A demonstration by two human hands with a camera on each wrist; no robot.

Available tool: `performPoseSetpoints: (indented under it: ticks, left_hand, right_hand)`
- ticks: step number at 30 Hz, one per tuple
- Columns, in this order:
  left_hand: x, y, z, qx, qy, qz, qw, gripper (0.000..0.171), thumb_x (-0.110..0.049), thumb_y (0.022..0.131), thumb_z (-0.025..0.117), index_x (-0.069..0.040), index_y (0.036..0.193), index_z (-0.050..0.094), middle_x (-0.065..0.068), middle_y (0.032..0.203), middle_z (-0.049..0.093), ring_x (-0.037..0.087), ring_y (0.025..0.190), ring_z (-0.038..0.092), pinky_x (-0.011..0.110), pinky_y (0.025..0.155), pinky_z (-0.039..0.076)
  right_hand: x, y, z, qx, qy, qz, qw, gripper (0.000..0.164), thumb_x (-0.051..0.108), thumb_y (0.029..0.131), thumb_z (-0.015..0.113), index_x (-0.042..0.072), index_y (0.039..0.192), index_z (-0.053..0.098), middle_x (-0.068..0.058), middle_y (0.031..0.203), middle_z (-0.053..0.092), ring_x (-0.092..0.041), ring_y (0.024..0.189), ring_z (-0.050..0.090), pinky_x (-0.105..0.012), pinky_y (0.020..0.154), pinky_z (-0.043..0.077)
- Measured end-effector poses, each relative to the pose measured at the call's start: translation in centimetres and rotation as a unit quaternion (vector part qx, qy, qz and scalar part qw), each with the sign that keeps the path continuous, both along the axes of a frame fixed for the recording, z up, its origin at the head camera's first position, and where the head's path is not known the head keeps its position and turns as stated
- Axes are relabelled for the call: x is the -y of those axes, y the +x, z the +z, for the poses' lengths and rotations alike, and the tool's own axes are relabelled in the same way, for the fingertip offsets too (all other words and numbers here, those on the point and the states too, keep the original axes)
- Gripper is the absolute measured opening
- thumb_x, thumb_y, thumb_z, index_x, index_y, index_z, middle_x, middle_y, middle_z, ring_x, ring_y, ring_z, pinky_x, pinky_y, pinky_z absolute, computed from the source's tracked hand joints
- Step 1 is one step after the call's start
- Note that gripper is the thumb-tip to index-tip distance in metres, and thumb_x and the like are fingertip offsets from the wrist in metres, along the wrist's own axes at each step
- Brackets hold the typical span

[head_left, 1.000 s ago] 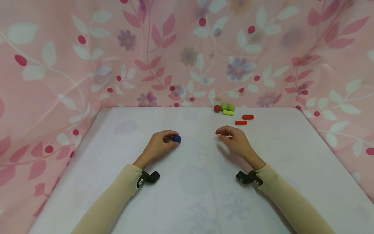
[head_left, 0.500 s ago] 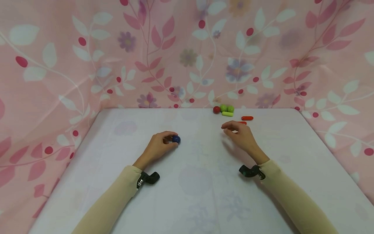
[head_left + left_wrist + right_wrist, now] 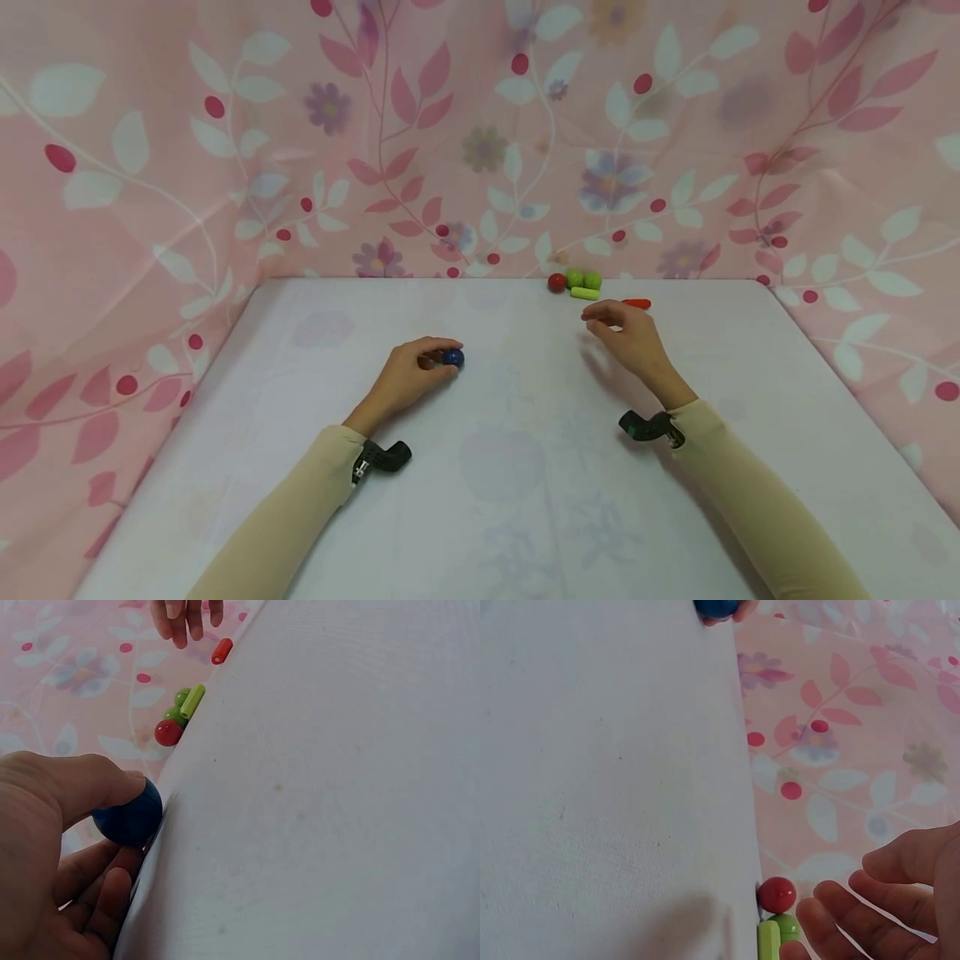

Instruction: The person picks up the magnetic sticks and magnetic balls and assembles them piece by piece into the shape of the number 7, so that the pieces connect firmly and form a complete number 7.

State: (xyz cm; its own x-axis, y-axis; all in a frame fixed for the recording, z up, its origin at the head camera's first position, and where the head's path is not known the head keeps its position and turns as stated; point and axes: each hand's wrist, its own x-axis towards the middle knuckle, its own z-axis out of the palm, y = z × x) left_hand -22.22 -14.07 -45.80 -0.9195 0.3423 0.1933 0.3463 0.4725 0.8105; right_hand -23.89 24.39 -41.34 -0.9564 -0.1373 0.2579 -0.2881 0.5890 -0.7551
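My left hand (image 3: 408,372) pinches a shiny blue ball (image 3: 453,358) between thumb and fingers, low over the white tabletop. In the left wrist view the thumb lies over the blue ball (image 3: 133,817), with curled fingers below it. My right hand (image 3: 628,335) hovers with loosely bent fingers, just in front of a red stick (image 3: 637,304) that it partly covers. A second red stick is hidden behind this hand. Nothing sits between the fingers of the right hand (image 3: 892,907) in the right wrist view.
At the table's far edge stand a red ball (image 3: 557,283) and two green balls (image 3: 592,280). A yellow-green stick (image 3: 585,293) lies in front of them. A pink floral curtain (image 3: 480,150) hangs behind the white table (image 3: 502,517).
My right hand has moved away from me and to the right, toward the red sticks, and now covers one of them. The left hand stays in place with the blue ball.
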Motion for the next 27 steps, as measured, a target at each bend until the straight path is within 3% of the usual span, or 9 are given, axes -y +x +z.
performPoseSetpoints:
  ticks: [11, 15, 18, 21, 27]
  left_hand:
    - [0.0, -0.1, -0.2, 0.006, -0.004, 0.009, 0.9999, 0.039, -0.021, 0.094, 0.080, -0.023, 0.132, 0.073, -0.001, 0.115, 0.070, 0.019, 0.095, 0.065, 0.041, 0.086, 0.052]
    - [0.0, -0.1, -0.1, 0.006, -0.006, 0.011, 0.9999, 0.041, -0.022, 0.093, 0.080, -0.020, 0.134, 0.072, 0.001, 0.114, 0.071, 0.020, 0.095, 0.064, 0.041, 0.086, 0.051]
    - [0.0, 0.0, -0.1, 0.003, -0.008, 0.011, 0.9999, 0.042, -0.021, 0.093, 0.081, -0.017, 0.134, 0.071, 0.002, 0.114, 0.071, 0.020, 0.094, 0.063, 0.041, 0.085, 0.050]
    - [0.1, -0.1, -0.2, 0.002, -0.010, 0.014, 0.9998, 0.042, -0.022, 0.093, 0.081, -0.016, 0.134, 0.071, 0.002, 0.113, 0.072, 0.020, 0.092, 0.062, 0.040, 0.084, 0.049]
    - [0.0, -0.3, -0.4, 0.003, -0.008, 0.014, 0.9999, 0.038, -0.022, 0.093, 0.081, -0.016, 0.130, 0.073, 0.001, 0.110, 0.072, 0.019, 0.089, 0.062, 0.039, 0.081, 0.049]
  right_hand:
    - [-1.2, -1.2, 0.4, -0.017, 0.012, -0.021, 1.000, 0.016, 0.010, 0.101, 0.067, 0.003, 0.115, 0.074, -0.013, 0.110, 0.075, -0.032, 0.102, 0.070, -0.046, 0.087, 0.050]
    - [-1.6, -2.0, 0.6, -0.016, 0.014, -0.024, 0.999, 0.017, 0.008, 0.102, 0.066, 0.002, 0.115, 0.073, -0.018, 0.110, 0.074, -0.032, 0.097, 0.071, -0.039, 0.083, 0.053]
    - [-1.7, -2.5, 0.8, -0.012, 0.024, -0.034, 0.999, 0.018, 0.010, 0.102, 0.065, 0.003, 0.116, 0.073, -0.018, 0.111, 0.074, -0.033, 0.100, 0.070, -0.040, 0.085, 0.053]
    - [-1.8, -2.9, 1.0, -0.010, 0.033, -0.045, 0.998, 0.018, 0.011, 0.103, 0.064, 0.003, 0.117, 0.073, -0.016, 0.112, 0.074, -0.034, 0.106, 0.068, -0.051, 0.091, 0.050]
    - [-2.2, -3.5, 0.9, -0.014, 0.040, -0.053, 0.998, 0.019, 0.009, 0.103, 0.063, 0.002, 0.117, 0.073, -0.017, 0.113, 0.074, -0.036, 0.108, 0.067, -0.053, 0.095, 0.049]
